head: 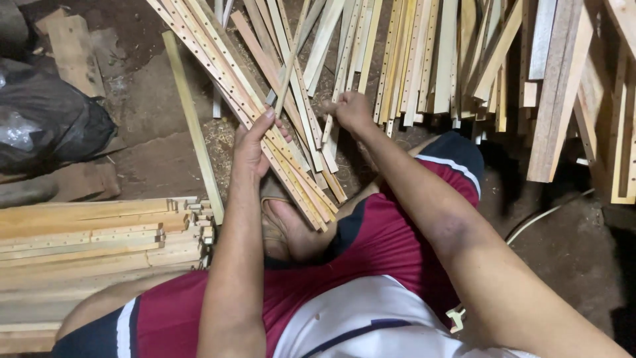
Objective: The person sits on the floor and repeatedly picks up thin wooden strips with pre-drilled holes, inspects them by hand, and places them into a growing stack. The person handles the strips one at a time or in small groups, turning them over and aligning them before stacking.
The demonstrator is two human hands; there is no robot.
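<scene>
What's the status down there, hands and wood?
Left hand grips bundle of drilled wooden slats. Right hand pinches one slat from leaning pile. Stacked slats lie left.

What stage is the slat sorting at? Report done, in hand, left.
Done, it seems: a neat stack of slats lies at the person's left. In hand: the left hand grips a bundle of drilled slats; the right hand grasps one strip from the heap. Left: a large loose pile ahead.

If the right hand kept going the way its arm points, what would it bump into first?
The right hand, already closed on one pale drilled wooden slat, points up and left. It would probably meet the pile of pale drilled wooden slats just beyond its knuckles first, though depth is hard to judge.
</scene>
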